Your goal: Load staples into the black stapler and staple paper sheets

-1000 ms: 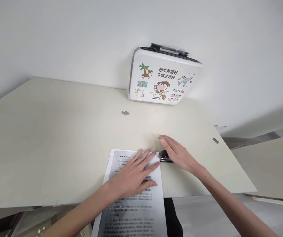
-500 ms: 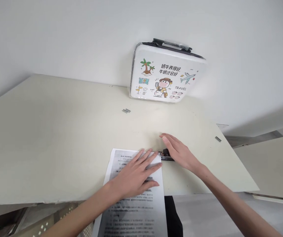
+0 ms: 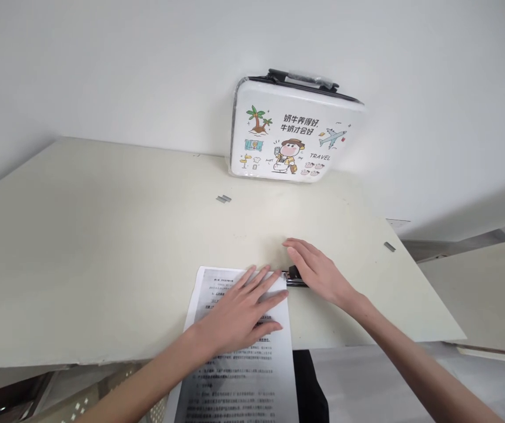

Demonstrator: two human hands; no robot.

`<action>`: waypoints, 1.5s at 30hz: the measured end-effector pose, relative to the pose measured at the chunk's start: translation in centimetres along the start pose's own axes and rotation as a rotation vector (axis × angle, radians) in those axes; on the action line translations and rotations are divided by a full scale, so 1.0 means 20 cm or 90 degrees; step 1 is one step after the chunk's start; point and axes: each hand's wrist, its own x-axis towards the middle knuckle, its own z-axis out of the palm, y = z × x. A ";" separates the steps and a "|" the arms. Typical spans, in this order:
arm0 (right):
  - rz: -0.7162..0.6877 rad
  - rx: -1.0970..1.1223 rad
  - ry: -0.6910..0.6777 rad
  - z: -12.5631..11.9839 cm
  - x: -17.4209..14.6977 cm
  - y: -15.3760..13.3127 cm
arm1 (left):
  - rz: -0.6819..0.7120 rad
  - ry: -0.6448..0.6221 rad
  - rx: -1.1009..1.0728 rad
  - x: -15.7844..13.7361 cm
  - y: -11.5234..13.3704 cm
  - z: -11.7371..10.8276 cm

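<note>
My left hand lies flat with fingers spread on a printed sheet of paper, which overhangs the table's front edge. At the sheet's upper right corner is a black stapler, its front end meeting the paper's right edge. My right hand rests over the stapler from the right, fingers bent around its top and pointing left. Most of the stapler's body is hidden under that hand.
A white carry case with cartoon prints leans against the wall at the table's back. Short strips of staples lie in front of it, and another staple strip is near the right edge. A perforated chair is below left.
Both hands, the paper and the stapler hold nearly the same places. Only the camera view has shifted slightly.
</note>
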 end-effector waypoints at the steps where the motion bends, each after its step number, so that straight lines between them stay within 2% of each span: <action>1: 0.002 -0.004 0.000 0.00 0.00 0.00 | 0.001 0.006 -0.002 0.00 0.00 0.00; 17: 0.018 -0.046 -0.012 0.01 0.01 -0.01 | -0.006 0.002 -0.007 0.02 0.01 0.01; 27: 0.029 0.026 -0.018 -0.02 0.00 -0.01 | -0.001 0.022 -0.021 0.00 0.00 0.03; 45: 0.002 -0.077 -0.026 0.02 0.01 0.00 | -0.008 0.017 -0.024 0.00 0.01 0.03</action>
